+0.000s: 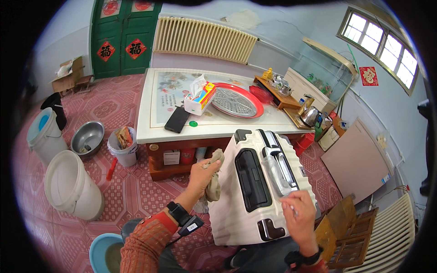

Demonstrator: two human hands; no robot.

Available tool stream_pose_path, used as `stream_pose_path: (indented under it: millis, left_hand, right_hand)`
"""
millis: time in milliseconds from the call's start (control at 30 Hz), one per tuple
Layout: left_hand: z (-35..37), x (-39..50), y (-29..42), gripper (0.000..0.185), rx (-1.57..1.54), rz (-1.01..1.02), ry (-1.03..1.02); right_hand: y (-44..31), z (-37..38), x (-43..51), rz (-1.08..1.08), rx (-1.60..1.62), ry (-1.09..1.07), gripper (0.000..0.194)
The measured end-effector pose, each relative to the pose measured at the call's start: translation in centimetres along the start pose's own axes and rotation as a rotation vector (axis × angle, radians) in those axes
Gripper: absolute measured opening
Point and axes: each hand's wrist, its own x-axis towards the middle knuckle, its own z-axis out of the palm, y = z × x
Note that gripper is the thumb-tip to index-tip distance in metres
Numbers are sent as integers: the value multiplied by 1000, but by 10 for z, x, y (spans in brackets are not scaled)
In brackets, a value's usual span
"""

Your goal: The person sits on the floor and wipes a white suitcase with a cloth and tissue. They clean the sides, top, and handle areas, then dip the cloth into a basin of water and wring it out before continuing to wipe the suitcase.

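Note:
A white hard-shell suitcase stands before me, its ribbed sides and dark corner guards in view. A black panel is set into its upper face. Beside that panel runs a silver-and-black handle strip with a clear plastic sleeve over part of it. My left hand grips a crumpled grey-green cloth just left of the case. Over the near right part of the suitcase, my right hand pinches the loose end of the plastic sleeve between its fingers.
A white-topped table holds a phone, a tissue box and a red-rimmed tray. Buckets, a metal basin and a blue basin of murky water stand left. Wooden chairs are right.

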Motion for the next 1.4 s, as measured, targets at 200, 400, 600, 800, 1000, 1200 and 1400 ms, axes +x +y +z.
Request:
stream_pose_path:
  millis: [200, 400, 600, 800, 1000, 1200, 1400]
  left_hand:
    - [27, -4, -10, 34, 394, 251, 24]
    - [40, 0, -8, 37, 665, 477, -79]
    - [34, -23, -9, 35, 930, 367, -176]
    - [33, -37, -10, 39, 993, 316, -288]
    - [32, -33, -8, 43, 1002, 369, -288]
    - [49, -21, 5, 64, 1024, 499, -309]
    - [59, -24, 15, 84, 1194, 492, -324]
  right_hand:
    - [1, 17, -45, 114, 42, 218, 12]
    - [-4, 17, -52, 328, 411, 118, 6]
    - [2, 13, -48, 344, 460, 0, 7]
    - [2, 16, -47, 339, 455, -11, 10]
    - [0, 10, -40, 381, 450, -127, 7]
    - [1, 8, -38, 378, 481, -149, 7]
    - [3, 9, -39, 319, 463, -141, 7]
